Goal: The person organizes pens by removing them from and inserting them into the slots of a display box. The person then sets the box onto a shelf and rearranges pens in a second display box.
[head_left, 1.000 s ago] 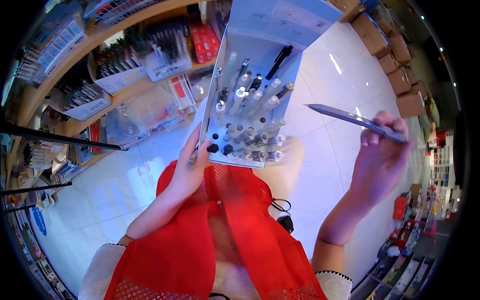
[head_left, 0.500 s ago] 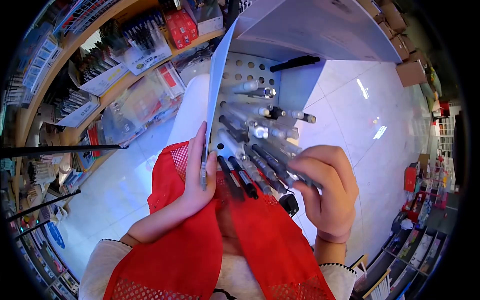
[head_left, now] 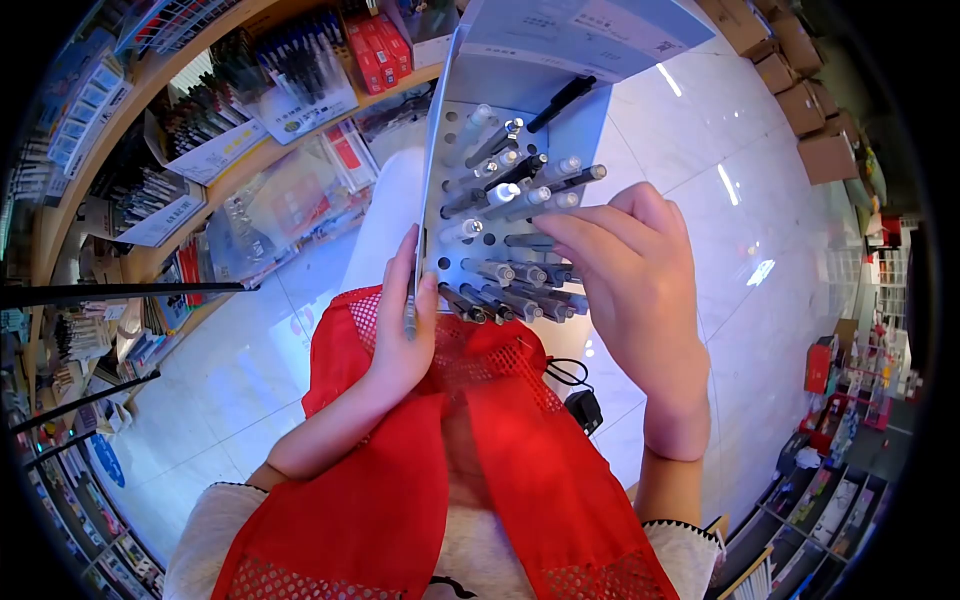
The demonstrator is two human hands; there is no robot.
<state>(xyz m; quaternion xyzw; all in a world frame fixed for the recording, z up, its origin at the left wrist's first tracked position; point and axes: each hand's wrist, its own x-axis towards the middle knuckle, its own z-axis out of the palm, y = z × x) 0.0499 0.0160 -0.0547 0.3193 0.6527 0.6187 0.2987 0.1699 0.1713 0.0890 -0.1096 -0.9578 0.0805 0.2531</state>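
Floor (head_left: 755, 330): pale, glossy tiles, beneath and around the wearer.
Shelf (head_left: 240, 165): wooden, at left, stocked with stationery and holders of pens.
Cartons (head_left: 830, 158): brown, stacked at upper right.
Vest (head_left: 385, 490): red, with mesh panels; worn over a pale, short-sleeved top.
Box (head_left: 590, 122): light blue, lid standing up at the far side, printed; held above the lap, in front of the vest. Interior fitted with a perforated rack.
Right hand (head_left: 645, 275): at the box's right side, over the nearer pens. Fingers bent, thumb and forefinger brought close together among the pen ends; cannot tell whether they pinch a pen.
Left hand (head_left: 403, 345): at the box's near left edge. Fingers extended along the outer wall, thumb at the edge, wall gripped between.
Charger (head_left: 583, 410): black, corded, beside the vest at right.
Pens (head_left: 505, 193): many, mostly clear or grey, some dark; seated in the rack, tilted variously.
Black pen (head_left: 562, 103): along the box's inner right wall.
Slim pen (head_left: 411, 318): clear, between left thumb and fingers.
Holes (head_left: 444, 263): round, in the rack.
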